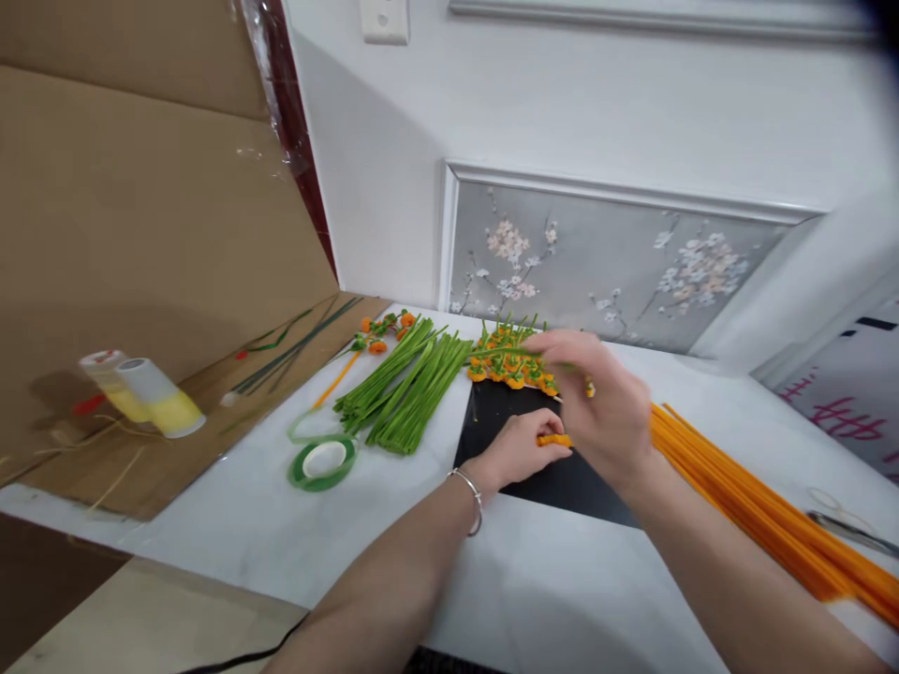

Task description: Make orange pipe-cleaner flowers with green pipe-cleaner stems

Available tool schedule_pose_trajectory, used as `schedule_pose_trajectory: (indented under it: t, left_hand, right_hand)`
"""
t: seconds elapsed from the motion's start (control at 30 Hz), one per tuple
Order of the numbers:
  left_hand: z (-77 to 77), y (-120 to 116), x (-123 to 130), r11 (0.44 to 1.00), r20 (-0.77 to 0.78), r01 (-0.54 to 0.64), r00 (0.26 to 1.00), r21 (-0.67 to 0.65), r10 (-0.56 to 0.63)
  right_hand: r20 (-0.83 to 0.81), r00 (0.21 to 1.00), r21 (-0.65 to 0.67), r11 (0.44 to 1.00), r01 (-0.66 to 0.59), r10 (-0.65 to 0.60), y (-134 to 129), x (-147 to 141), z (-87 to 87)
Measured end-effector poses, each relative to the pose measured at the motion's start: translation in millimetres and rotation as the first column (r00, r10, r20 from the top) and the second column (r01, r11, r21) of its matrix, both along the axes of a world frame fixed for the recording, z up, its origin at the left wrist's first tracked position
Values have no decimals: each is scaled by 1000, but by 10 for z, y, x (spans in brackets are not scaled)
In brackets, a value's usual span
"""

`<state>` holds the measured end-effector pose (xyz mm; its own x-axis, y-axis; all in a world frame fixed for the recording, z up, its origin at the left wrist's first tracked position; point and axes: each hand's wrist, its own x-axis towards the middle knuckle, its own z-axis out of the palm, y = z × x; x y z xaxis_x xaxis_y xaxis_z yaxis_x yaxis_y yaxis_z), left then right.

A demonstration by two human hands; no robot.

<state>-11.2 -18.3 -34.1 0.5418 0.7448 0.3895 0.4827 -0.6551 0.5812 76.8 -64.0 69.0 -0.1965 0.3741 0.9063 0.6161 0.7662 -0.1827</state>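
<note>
Just above the black mat [568,487], my left hand [518,447], with a silver bracelet at the wrist, pinches a small orange piece [554,440]. My right hand [596,393] is raised over the mat's right side, its fingers closed on a thin green stem [502,353] that points left. Behind both hands, small orange flowers [515,381] with green stems stand grouped at the mat's back edge. Two bundles of green pipe cleaners [421,393] lie left of the mat. Long orange pipe cleaners [758,515] lie to the right, partly behind my right forearm.
Green tape [323,463] lies on the white table [267,524] at the left. Finished orange flowers [377,346] rest behind it. Two yellow-and-white spools [160,398] are on brown cardboard [189,459]. Scissors [849,529] lie far right. A white wall [393,206] rises behind.
</note>
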Motion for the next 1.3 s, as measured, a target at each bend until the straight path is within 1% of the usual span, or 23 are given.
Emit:
schedule_pose_trajectory:
  t: [0.03,0.07,0.1,0.13,0.17,0.2,0.23,0.27,0.3,0.33,0.37,0.4,0.47,0.5,0.57,0.6,0.67,0.77,0.93,1.13,1.3]
  left_hand:
    - [11,25,-6,996,27,63,998,-67,-62]
    - [23,51,-11,987,58,102,994,-122,-96]
    - [37,75,-16,976,85,135,989,-170,-122]
    - [53,95,-19,964,110,163,984,-209,-142]
    - [70,110,-22,952,135,187,978,-241,-158]
    - [89,122,-24,941,159,210,972,-267,-172]
    - [109,129,-25,929,183,230,966,-290,-182]
    - [131,134,-24,917,204,251,959,-308,-194]
    - [154,137,-24,909,222,265,954,-321,-199]
    - [178,139,-22,899,243,275,949,-339,-199]
    - [203,139,-21,881,288,283,941,-378,-179]
    - [228,139,-20,870,324,292,931,-397,-165]
    - [276,136,-22,866,362,293,921,-405,-142]
    - [297,134,-26,864,365,295,920,-407,-142]
    - [328,133,-35,867,354,281,926,-411,-132]
    - [337,133,-40,869,348,273,929,-413,-127]
    - [344,137,-45,875,340,257,933,-410,-114]
    - [338,135,-36,884,332,246,937,-398,-111]
    - [320,107,6,887,311,261,940,-382,-142]
    - [265,79,50,873,301,281,939,-398,-165]
    - [252,69,55,869,294,319,931,-378,-214]
  right_hand:
    - [-99,995,4,1000,28,-28,-71,110,45]
    - [-259,965,14,999,44,-39,-139,220,94]
    - [-390,920,40,997,63,-42,-204,332,141]
    - [-485,873,64,993,94,-51,-267,446,184]
    - [-542,837,89,986,140,-70,-326,560,217]
    - [-549,828,97,975,200,-115,-379,671,234]
    - [-516,836,81,961,265,-186,-425,776,229]
    - [-442,853,58,940,337,-279,-458,870,200]
    - [-317,873,31,916,400,-370,-478,949,145]
    - [-124,888,0,895,446,-442,-481,1012,63]
    - [59,883,-39,883,468,-465,-469,1058,-40]
    - [183,875,-75,881,467,-448,-442,1090,-159]
    - [325,872,-116,900,420,-366,-366,1123,-416]
    - [356,877,-120,914,387,-324,-326,1131,-537]
    - [312,895,-98,926,364,-319,-264,1144,-730]
    - [284,904,-84,930,357,-321,-247,1150,-796]
    - [233,917,-67,936,346,-323,-237,1158,-870]
    - [192,924,-72,934,350,-331,-259,1148,-899]
    - [193,917,-107,922,372,-348,-295,1100,-940]
    - [193,941,-166,936,309,-276,-297,1035,-952]
    - [204,955,-272,924,269,-217,-294,1031,-923]
